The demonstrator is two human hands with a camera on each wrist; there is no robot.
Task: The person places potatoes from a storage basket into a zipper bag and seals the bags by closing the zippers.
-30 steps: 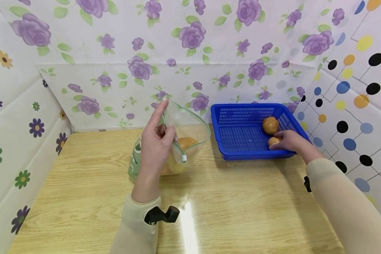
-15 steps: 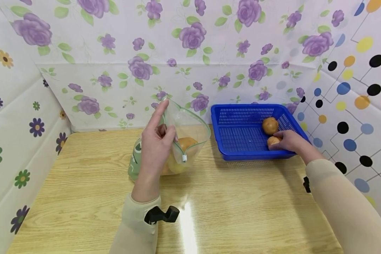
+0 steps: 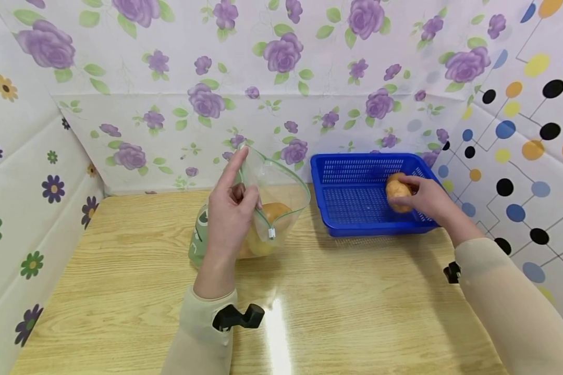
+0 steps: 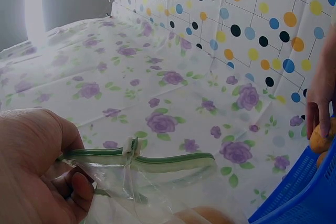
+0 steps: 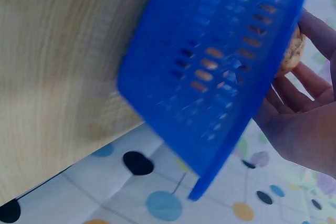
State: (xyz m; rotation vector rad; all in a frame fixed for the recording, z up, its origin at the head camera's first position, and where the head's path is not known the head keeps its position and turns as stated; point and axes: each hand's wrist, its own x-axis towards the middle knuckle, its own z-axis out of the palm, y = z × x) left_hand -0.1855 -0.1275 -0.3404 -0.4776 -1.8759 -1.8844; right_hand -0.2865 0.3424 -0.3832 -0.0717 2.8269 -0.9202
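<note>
My left hand (image 3: 230, 213) grips the edge of a clear zip bag (image 3: 288, 185) with green trim, its index finger straight along the rim. The bag's mouth gapes, and a white slider (image 3: 272, 233) sits on the zip. An orange-brown rounded item (image 3: 276, 211) and a yellowish one show through the plastic. Over the right part of a blue basket (image 3: 352, 229), my right hand (image 3: 427, 198) holds a tan potato (image 3: 398, 195) between thumb and fingers. Behind it a second brown potato (image 3: 396, 177) is mostly hidden. The right wrist view shows the held potato (image 5: 292, 53) above the basket's rim.
A wooden table (image 3: 347, 302) carries both bag and basket. Flower-printed sheeting (image 3: 169, 62) rises right behind them, and a dotted sheet (image 3: 535, 172) stands close on the right beside my forearm. Green print (image 3: 199, 245) marks the bag's left side.
My right hand has lifted the potato from the basket's front right, up and slightly left, so it now covers most of the other potato. The left hand and bag stay put.
</note>
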